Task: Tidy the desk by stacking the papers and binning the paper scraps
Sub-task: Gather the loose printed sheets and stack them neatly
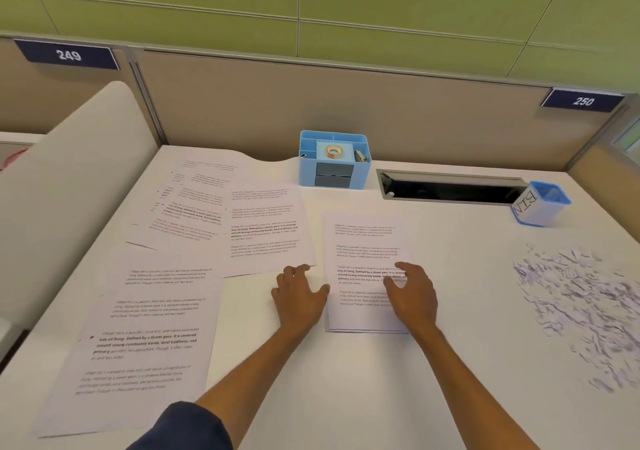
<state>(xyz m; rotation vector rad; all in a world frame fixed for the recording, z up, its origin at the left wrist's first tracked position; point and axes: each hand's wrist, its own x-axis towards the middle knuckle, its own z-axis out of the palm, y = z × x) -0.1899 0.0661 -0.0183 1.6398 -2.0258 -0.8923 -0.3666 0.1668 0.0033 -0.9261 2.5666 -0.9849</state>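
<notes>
A small stack of printed papers (363, 242) lies in the middle of the white desk (346, 380). My right hand (412, 294) rests flat on its lower right part, fingers spread. My left hand (299, 294) lies open on the desk at the stack's left edge, thumb touching it. More printed sheets lie loose to the left: one near the middle (266, 228), one at the back left (194, 200), and a large one at the front left (138, 339). A heap of paper scraps (581, 307) covers the desk's right side. A small blue-rimmed bin (540, 204) labelled BIN stands behind the scraps.
A light blue desk organiser (334, 160) with tape stands at the back centre. A cable slot (450, 188) is cut into the desk beside the bin. A beige partition (346, 103) runs along the back. A white divider (69, 190) closes the left side.
</notes>
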